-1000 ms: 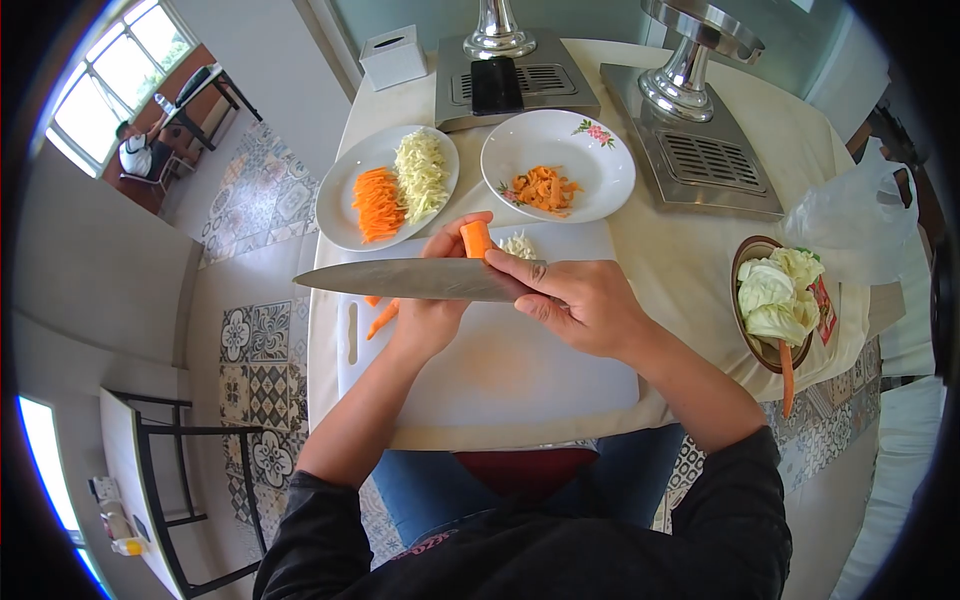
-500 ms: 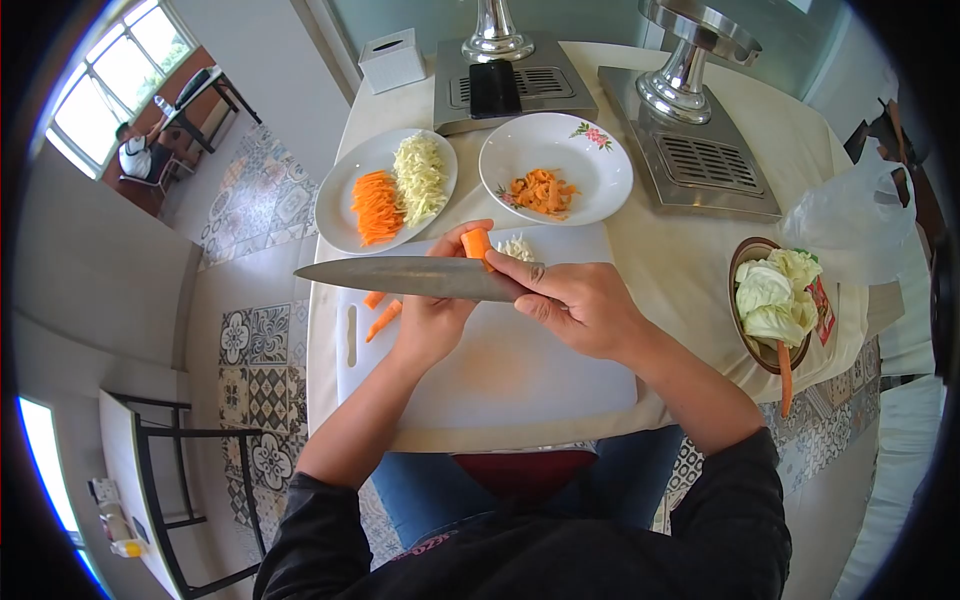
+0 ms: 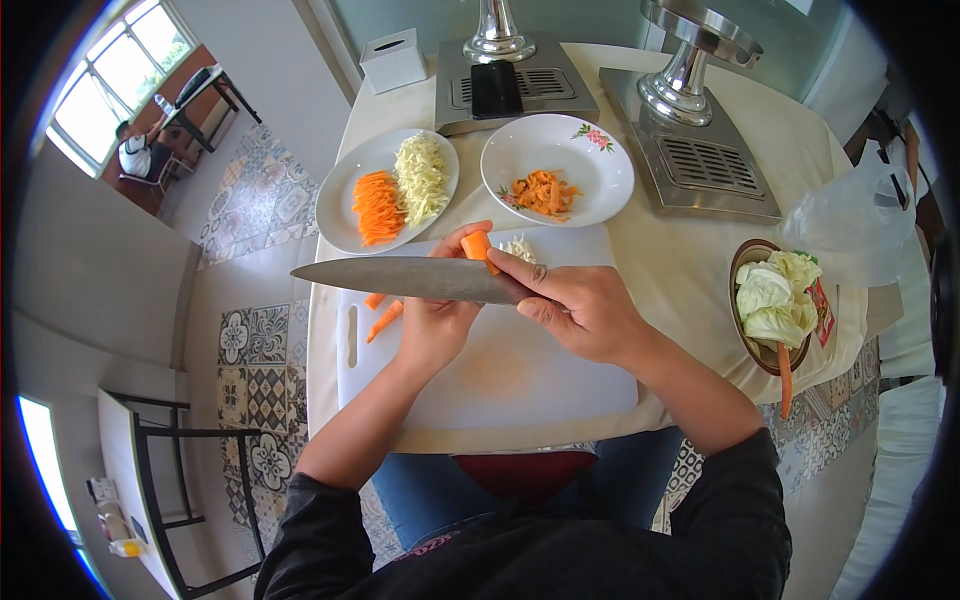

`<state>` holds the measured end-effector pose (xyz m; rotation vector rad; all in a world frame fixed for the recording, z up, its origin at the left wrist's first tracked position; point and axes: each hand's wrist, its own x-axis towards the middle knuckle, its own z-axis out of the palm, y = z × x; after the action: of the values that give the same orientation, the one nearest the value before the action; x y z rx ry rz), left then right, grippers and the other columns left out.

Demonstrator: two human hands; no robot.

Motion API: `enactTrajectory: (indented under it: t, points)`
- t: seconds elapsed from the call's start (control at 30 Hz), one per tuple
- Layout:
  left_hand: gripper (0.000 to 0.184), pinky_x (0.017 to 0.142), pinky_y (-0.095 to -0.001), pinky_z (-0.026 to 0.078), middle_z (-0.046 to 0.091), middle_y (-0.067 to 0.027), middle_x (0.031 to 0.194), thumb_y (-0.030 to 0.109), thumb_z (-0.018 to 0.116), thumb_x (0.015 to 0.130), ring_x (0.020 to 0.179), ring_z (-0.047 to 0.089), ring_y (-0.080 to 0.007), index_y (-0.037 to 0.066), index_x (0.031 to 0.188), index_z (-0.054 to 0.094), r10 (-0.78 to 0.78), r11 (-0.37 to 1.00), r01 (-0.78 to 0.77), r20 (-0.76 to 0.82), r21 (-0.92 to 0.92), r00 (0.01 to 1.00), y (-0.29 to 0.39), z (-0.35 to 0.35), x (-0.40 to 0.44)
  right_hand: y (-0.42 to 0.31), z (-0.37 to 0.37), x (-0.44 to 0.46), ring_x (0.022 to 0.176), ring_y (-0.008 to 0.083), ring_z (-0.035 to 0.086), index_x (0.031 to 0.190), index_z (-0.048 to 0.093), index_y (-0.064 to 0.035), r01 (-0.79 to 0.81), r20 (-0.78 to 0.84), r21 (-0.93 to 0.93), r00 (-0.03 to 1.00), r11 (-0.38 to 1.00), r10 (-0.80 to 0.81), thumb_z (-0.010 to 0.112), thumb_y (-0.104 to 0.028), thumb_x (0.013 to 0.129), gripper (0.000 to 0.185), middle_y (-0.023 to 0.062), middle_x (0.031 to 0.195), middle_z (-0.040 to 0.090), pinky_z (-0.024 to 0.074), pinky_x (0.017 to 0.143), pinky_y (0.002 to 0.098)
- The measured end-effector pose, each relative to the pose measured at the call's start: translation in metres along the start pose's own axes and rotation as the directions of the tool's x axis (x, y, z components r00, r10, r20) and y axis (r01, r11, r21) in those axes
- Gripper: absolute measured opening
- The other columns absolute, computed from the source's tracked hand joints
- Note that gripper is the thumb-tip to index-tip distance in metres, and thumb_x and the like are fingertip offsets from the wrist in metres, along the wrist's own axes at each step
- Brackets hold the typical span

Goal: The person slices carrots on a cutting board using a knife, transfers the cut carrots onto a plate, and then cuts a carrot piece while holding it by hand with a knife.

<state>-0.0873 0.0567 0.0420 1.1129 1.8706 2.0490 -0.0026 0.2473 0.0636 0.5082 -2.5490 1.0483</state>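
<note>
My right hand (image 3: 578,308) is closed round the handle of a large kitchen knife (image 3: 400,279), whose broad blade points left above the cutting board (image 3: 560,380). Behind the blade, my left hand (image 3: 436,325) grips a short carrot piece (image 3: 478,246); the blade hides part of its fingers. My right thumb or fingertip appears to touch the carrot too. Cut carrot pieces (image 3: 384,320) lie on the board to the left. A small heap of pale shreds (image 3: 518,249) sits at the board's far side.
Beyond the board stand an oval plate (image 3: 335,215) of shredded carrot and cabbage and a flowered plate (image 3: 600,175) with carrot peelings. A brown bowl (image 3: 740,330) holds cabbage and a peeler-like orange handle. Two metal stands (image 3: 690,150), a phone (image 3: 496,90) and a tissue box (image 3: 393,62) are behind.
Almost nothing differs. The knife and both hands have shifted very slightly, with the carrot piece still held behind the blade.
</note>
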Motion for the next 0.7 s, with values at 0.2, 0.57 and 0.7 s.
enactTrajectory:
  t: [0.2, 0.57, 0.7]
  points:
    - [0.039, 0.09, -0.0286, 0.056, 0.046, -0.0091, 0.146, -0.011, 0.061, 0.09, 0.111, 0.062, -0.0162, -0.002, 0.128, 0.056, 0.066, 0.996, -0.065, 0.01, -0.059, 0.998, -0.008, 0.0, -0.003, -0.001, -0.001, 0.0, 0.066, 0.0249, 0.066, 0.148, 0.048, -0.0258, 0.004, -0.001, -0.039, 1.0, 0.999, -0.004, 0.059, -0.033, 0.096, 0.053, 0.0047, 0.086, 0.073, 0.0507, 0.06, 0.0366]
    - [0.045, 0.091, -0.0295, 0.056, 0.05, -0.0082, 0.141, -0.003, 0.067, 0.091, 0.112, 0.062, -0.0162, -0.001, 0.134, 0.051, 0.022, 0.992, -0.022, -0.006, -0.127, 1.0, -0.002, 0.007, -0.004, 0.0, -0.001, 0.0, 0.064, 0.0253, 0.065, 0.148, 0.047, -0.0211, -0.01, 0.004, 0.044, 1.0, 0.999, 0.01, 0.059, -0.033, 0.097, 0.055, 0.0071, 0.081, 0.069, 0.0505, 0.062, 0.0355]
    - [0.046, 0.091, -0.0301, 0.056, 0.051, -0.0083, 0.141, -0.001, 0.068, 0.091, 0.111, 0.062, -0.016, -0.001, 0.134, 0.051, -0.02, 0.988, 0.021, 0.009, -0.156, 1.0, 0.002, 0.008, -0.004, 0.002, -0.002, -0.001, 0.067, 0.0261, 0.067, 0.149, 0.046, -0.0234, -0.006, 0.012, 0.033, 1.0, 0.999, 0.006, 0.06, -0.033, 0.096, 0.055, 0.0063, 0.086, 0.073, 0.0514, 0.062, 0.0364]
